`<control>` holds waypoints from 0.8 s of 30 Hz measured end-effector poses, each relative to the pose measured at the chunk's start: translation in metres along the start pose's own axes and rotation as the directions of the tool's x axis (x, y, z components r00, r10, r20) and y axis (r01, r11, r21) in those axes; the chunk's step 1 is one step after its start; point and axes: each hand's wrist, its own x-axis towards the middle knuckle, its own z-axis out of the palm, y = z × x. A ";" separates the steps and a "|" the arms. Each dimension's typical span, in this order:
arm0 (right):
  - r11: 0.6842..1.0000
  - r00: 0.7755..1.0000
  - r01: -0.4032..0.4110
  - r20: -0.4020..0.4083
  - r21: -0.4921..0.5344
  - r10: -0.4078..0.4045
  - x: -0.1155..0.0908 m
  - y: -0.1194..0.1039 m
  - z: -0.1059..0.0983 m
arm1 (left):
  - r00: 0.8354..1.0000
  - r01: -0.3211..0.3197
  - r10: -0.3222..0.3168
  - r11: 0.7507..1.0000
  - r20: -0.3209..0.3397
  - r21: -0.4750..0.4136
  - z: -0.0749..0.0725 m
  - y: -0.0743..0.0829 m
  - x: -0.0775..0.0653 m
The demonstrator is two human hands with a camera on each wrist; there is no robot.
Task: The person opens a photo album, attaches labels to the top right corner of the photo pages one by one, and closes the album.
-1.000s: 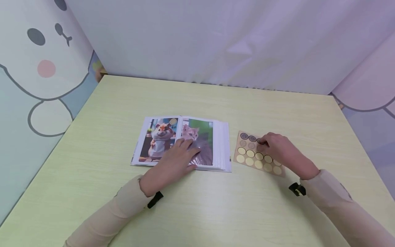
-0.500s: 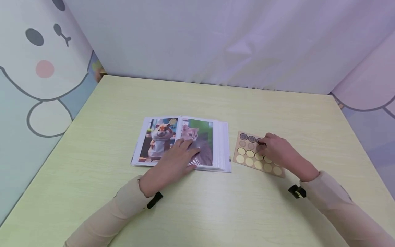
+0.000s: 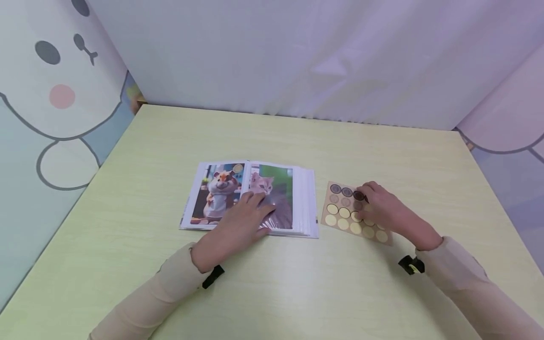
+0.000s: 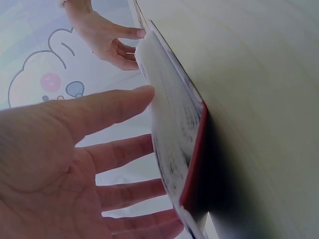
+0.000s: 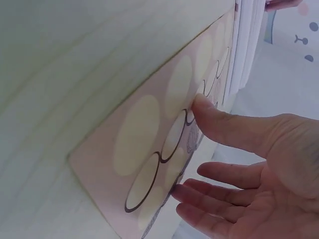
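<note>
A photo album (image 3: pixel 303 200) lies spread on the table, with a hamster picture (image 3: pixel 218 193) on the left page and a cat picture (image 3: pixel 276 189) on the right. One round gold sticker (image 3: pixel 237 168) is at the hamster picture's upper right corner. My left hand (image 3: pixel 235 226) rests across the pages with straight, spread fingers. To the album's right is a brown sheet of round stickers (image 3: pixel 338 215). Over its right part is my right hand (image 3: pixel 386 210); in the right wrist view its thumb (image 5: pixel 214 117) touches the sheet, apart from the loosely bent fingers. Some stickers are hidden beneath that hand.
The pale wooden table (image 3: pixel 272 137) extends around the album and the sheet. A white curtain (image 3: pixel 276 56) hangs along the far edge, and cartoon-printed cloth (image 3: pixel 63 151) stands at the left side. Dark straps show at both sleeves.
My right thumb has moved away from the fingertips and down the sheet, where the fingers were close together at the upper row before. The left hand and album have stayed put.
</note>
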 end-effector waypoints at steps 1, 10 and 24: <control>1.000 1.000 0.006 0.006 0.001 -0.006 0.000 0.000 -0.001 | 1.000 0.004 -0.004 1.000 0.002 -0.001 0.000 0.000 0.000; 1.000 1.000 0.009 0.028 0.017 -0.010 0.004 0.000 -0.002 | 1.000 0.003 -0.003 1.000 0.001 -0.004 0.000 0.000 -0.001; 0.999 0.995 -0.018 -0.097 0.050 0.023 -0.003 -0.003 0.005 | 1.000 0.005 -0.005 1.000 -0.004 0.002 0.001 0.000 -0.001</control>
